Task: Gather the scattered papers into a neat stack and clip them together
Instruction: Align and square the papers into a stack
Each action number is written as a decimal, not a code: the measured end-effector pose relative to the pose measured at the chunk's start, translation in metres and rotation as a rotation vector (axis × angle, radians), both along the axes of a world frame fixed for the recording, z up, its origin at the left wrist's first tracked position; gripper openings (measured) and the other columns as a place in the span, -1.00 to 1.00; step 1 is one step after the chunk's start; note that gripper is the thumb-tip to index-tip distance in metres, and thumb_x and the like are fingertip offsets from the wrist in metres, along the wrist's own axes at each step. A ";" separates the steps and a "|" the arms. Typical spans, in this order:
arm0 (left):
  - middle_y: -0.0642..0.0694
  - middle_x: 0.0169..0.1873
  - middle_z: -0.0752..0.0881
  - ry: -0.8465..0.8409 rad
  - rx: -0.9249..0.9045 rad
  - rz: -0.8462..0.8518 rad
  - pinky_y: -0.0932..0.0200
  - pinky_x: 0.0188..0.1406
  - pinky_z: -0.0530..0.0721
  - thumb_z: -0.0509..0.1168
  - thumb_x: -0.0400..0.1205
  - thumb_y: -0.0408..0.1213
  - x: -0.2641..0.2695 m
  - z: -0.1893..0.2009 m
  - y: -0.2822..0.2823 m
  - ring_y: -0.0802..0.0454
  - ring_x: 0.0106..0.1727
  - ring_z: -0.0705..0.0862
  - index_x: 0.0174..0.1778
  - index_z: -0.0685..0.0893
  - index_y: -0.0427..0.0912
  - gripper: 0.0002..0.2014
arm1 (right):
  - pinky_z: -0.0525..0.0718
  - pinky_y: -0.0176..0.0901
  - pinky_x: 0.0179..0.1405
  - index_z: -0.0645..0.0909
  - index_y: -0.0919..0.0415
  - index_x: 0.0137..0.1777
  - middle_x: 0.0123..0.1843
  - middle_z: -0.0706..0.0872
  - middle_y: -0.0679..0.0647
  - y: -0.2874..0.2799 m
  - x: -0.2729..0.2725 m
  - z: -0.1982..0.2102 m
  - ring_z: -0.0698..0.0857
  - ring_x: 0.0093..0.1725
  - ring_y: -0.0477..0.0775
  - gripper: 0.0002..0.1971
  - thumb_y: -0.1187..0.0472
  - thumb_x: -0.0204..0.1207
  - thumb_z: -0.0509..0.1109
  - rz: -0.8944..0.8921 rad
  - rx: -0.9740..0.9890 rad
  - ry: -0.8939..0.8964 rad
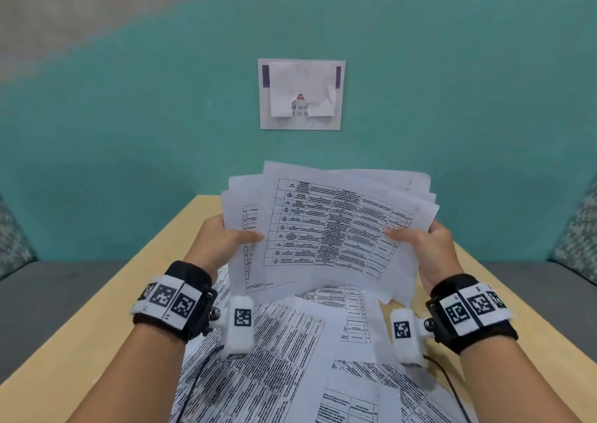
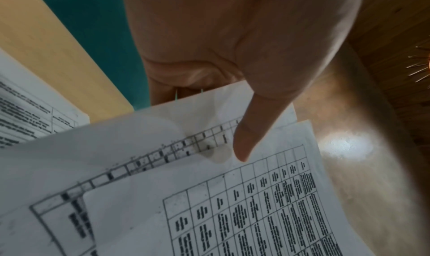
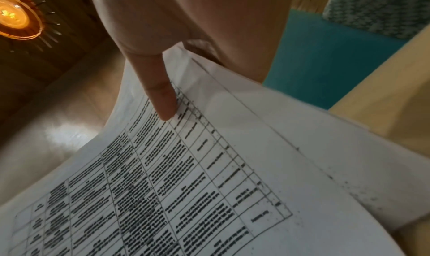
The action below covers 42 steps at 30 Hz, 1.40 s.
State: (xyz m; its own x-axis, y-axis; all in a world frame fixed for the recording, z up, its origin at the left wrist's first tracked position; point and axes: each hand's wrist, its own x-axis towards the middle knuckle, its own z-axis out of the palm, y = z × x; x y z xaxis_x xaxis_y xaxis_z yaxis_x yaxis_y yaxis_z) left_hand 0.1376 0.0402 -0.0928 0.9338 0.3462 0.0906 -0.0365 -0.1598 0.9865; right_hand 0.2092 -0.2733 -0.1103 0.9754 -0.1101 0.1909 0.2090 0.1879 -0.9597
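A loose, fanned bundle of printed sheets (image 1: 326, 225) with tables is lifted above the wooden table (image 1: 106, 319). My left hand (image 1: 226, 237) pinches its left edge, thumb on top of the sheets and fingers underneath. My right hand (image 1: 420, 238) pinches the right edge the same way. The left wrist view shows the left thumb (image 2: 251, 131) pressed on the bundle (image 2: 209, 195); the right wrist view shows the right thumb (image 3: 163, 94) on the top sheet (image 3: 186, 177). Several more printed sheets (image 1: 284, 358) lie scattered on the table below. No clip is visible.
A teal wall (image 1: 129, 132) stands behind the table with a paper notice (image 1: 302, 94) pinned to it. Grey seating (image 1: 48, 300) with patterned cushions flanks the table on both sides. Cables run from the wrist cameras over the scattered sheets.
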 end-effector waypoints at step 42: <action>-0.01 -0.05 0.83 -0.421 0.098 0.190 -0.09 0.13 0.77 0.35 0.63 -0.56 -0.022 0.051 -0.017 -0.06 0.00 0.80 0.11 0.72 -0.08 -0.71 | 0.62 0.25 0.39 0.57 0.04 0.45 0.31 0.77 -0.01 0.009 -0.018 0.030 0.64 0.42 0.10 -0.50 0.10 0.52 0.55 0.009 0.188 0.087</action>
State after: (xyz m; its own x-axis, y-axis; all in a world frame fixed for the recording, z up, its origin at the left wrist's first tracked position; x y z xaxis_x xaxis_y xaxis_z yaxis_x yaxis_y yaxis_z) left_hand 0.1157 0.0231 -0.0417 0.7297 0.4784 0.4885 -0.3909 -0.2942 0.8721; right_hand 0.1911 -0.2647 -0.0801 0.9884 -0.1274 0.0830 0.1247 0.3671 -0.9218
